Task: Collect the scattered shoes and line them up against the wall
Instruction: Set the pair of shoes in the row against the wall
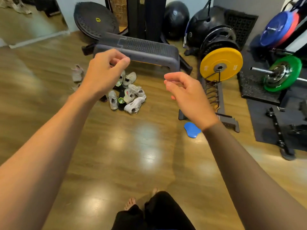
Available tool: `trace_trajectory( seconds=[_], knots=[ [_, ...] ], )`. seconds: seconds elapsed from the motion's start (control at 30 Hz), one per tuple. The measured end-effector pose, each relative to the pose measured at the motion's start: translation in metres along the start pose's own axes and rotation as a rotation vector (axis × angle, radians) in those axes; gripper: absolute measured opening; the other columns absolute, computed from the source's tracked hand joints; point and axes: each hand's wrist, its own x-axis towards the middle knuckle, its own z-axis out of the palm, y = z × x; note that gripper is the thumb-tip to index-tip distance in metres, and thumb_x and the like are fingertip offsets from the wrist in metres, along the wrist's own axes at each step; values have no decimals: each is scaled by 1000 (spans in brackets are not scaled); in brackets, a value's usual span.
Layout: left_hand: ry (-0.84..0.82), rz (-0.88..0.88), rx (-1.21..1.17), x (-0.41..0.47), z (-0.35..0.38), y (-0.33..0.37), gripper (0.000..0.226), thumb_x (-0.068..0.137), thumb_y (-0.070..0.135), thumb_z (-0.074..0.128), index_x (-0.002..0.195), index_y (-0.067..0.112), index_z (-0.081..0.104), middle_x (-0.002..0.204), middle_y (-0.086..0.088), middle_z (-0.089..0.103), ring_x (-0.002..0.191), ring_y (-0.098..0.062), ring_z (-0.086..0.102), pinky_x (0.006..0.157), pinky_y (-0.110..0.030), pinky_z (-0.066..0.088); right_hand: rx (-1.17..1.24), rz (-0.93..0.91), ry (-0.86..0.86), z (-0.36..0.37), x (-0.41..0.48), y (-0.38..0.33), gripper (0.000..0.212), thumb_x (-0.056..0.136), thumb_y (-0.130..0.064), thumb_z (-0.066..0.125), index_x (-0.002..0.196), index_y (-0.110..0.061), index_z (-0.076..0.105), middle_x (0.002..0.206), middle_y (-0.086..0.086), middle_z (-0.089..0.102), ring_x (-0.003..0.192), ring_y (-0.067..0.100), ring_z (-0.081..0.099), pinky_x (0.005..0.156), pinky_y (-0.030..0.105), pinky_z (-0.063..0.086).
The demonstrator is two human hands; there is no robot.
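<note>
the pile of shoes (127, 92) lies ahead on the floor (116, 155) — nearer the left hand (106, 72); it and the right hand (187, 95) hang loosely curled, holding nothing.

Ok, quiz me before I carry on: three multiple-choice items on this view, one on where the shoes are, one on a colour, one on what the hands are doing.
1. Where is the pile of shoes?
A. On the floor in front of the grey step platform
B. On top of the platform
C. Lined up along the wall

2. What colour is the weight plate on the rack right of the shoes?
A. Red
B. Yellow
C. White

3. What are the left hand and right hand holding?
A. One shoe each
B. A shoe in the left only
C. Nothing

Answers: 1 A, the shoes lie heaped on the wood floor just before the platform. 2 B, the yellow plate stands in the rack. 3 C, both hands hang in the air with fingers loosely curled and empty.
</note>
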Motion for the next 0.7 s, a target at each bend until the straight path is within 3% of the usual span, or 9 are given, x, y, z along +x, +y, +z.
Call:
trace_trajectory(
  seconds=[0.23, 0.47, 0.57, 0.7],
  knots=[
    [11, -116, 14, 147, 56, -68, 24, 91, 38, 54, 98, 19, 67, 82, 7, 64, 79, -9, 59, 77, -34, 51, 8, 96, -111, 27, 169, 74, 21, 95, -19, 54, 115, -19, 62, 108, -9, 65, 104, 5, 60, 94, 32, 51],
    [63, -361, -56, 247, 101, -170, 38, 88, 49, 47, 95, 17, 67, 94, -11, 69, 91, -29, 63, 83, -50, 52, 19, 189, -271, 77, 299, 148, 17, 95, -17, 53, 105, -30, 59, 99, -18, 61, 101, 9, 61, 92, 40, 52],
    [88, -452, -82, 278, 119, -231, 43, 91, 50, 42, 93, 14, 65, 90, -11, 67, 82, -25, 60, 83, -51, 50, 16, 252, -331, 107, 348, 188, 17, 95, -19, 53, 106, -31, 60, 102, -13, 62, 99, 13, 63, 82, 37, 57],
    [61, -558, -101, 326, 150, -325, 36, 97, 48, 37, 94, 23, 63, 88, 1, 62, 85, -20, 59, 87, -46, 50, 67, 403, -357, 165, 413, 245, 16, 95, -15, 53, 106, -23, 61, 105, -2, 62, 87, 17, 65, 65, 34, 60]
  ],
)
